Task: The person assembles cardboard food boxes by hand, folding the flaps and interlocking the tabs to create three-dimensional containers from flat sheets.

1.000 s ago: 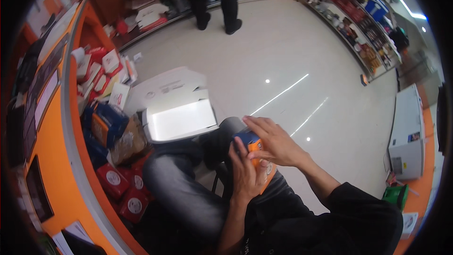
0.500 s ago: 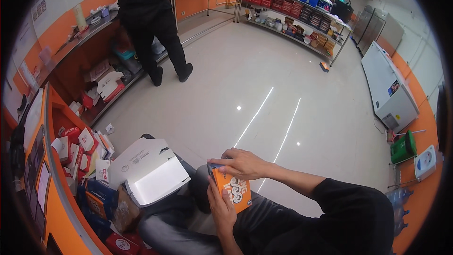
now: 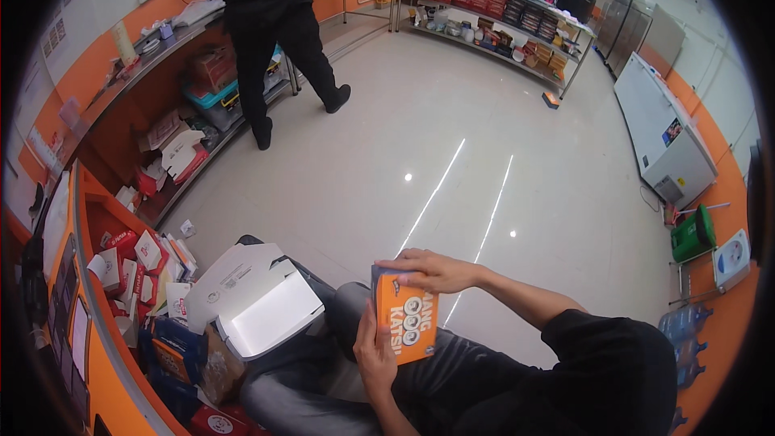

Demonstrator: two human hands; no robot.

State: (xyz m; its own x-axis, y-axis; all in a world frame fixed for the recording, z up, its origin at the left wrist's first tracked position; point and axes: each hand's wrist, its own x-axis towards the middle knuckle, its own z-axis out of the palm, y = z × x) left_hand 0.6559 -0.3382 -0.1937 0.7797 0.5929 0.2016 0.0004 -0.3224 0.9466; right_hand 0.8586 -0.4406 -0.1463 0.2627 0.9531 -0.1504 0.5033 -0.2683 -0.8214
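An orange cardboard food box [image 3: 421, 324] with a dark blue side stands on my lap. My left hand [image 3: 376, 353] grips its left edge, fingers and thumb pressed against the carton. Across its top end lies my right hand [image 3: 440, 271], with the fingers bent over the dark blue edge and the thumb on the orange face. To the left, an open carton [image 3: 278, 315] with a white inside rests by my left leg, its lid folded back.
Folded red and white boxes [image 3: 133, 262] fill an orange shelf at the left, above dark blue cartons [image 3: 171, 353]. A co-worker [image 3: 278, 40] in black stands at the back counter. A stocked metal rack [image 3: 492, 28], white chest freezer [image 3: 666, 133] and green bin [image 3: 694, 236] line the room.
The orange box has shifted slightly right and turned more upright, with both hands still on it. The co-worker has stepped a little to the right.
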